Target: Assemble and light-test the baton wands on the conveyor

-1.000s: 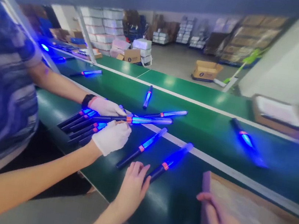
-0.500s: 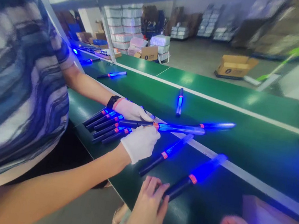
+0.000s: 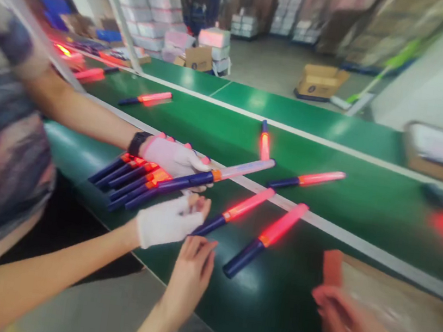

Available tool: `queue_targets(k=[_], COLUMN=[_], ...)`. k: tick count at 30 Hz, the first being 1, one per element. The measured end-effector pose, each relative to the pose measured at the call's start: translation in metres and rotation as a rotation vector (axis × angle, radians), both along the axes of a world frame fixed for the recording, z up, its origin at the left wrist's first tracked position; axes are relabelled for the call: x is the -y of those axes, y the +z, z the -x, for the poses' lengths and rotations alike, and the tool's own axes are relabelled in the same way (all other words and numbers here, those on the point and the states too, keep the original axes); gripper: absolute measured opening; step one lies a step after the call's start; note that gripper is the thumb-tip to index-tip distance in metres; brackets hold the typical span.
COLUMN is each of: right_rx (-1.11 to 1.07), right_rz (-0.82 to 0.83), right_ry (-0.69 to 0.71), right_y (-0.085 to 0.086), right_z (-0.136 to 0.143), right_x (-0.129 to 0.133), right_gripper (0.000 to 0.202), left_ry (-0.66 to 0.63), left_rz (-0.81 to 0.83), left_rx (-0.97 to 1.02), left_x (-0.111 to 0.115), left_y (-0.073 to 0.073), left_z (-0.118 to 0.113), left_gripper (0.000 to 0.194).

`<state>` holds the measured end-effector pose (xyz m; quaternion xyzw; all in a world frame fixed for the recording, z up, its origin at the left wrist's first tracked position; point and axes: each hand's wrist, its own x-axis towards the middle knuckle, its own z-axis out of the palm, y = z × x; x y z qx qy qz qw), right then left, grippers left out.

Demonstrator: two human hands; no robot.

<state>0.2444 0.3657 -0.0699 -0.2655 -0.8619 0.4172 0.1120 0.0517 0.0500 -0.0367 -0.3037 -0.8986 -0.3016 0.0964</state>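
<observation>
Two nearest sticks: both glowed red and lay slanted on the green table [image 3: 265, 320], dark handles toward the near edge. The first stick [image 3: 244, 206] and the second stick [image 3: 267, 238] had their tips over the white strip [image 3: 343, 236].
Left hand [image 3: 190, 269]: bare, fingers bent, thumb tucked in close so only a small gap showed. Fingertips were right by the first stick's handle end, but I couldn't tell if they had hold of it.
Right hand [image 3: 348, 321]: bare and kinda blurry, fingers half curled at the corner of the cardboard box [image 3: 333, 267]. Couldn't tell if it was gripping the box wall.
Near edge: ran diagonally under the left forearm, with the second stick's handle well inside it.
Co-worker's side: pretty tight tbh. One white-gloved hand [image 3: 175, 158] held another stick [image 3: 216, 176], and the lower glove [image 3: 170, 222] was just beside the left hand. A pile of sticks [image 3: 127, 176] lay beyond.
Elbow room: decent stretch of tabletop between the second stick and the box.
</observation>
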Motion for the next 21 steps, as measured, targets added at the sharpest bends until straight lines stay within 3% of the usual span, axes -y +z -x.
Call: queue_targets(k=[6,12,16,21], right_rx=[0.087,0.057,0.026,0.032], right_rz=[0.026,0.07,0.078,-0.033], right_ry=[-0.053,-0.076,-0.087,-0.108], right_y=[0.031,0.021,0.015,0.028], right_z=[0.007,-0.004,-0.002,0.01], right_x=[0.019,0.013,0.009,0.009], right_gripper=[0.045,0.045,0.044,0.034], left_ry=[0.057,0.084,0.091,0.092], left_rz=[0.059,0.171,0.202,0.126], left_rx=[-0.036,-0.041,-0.046,-0.06], left_x=[-0.011,-0.021,-0.021,-0.019], left_y=[-0.014,-0.023,-0.03,-0.034], left_z=[0.04,0.073,0.073,0.06], left_gripper=[0.036,0.038,0.032,0.035])
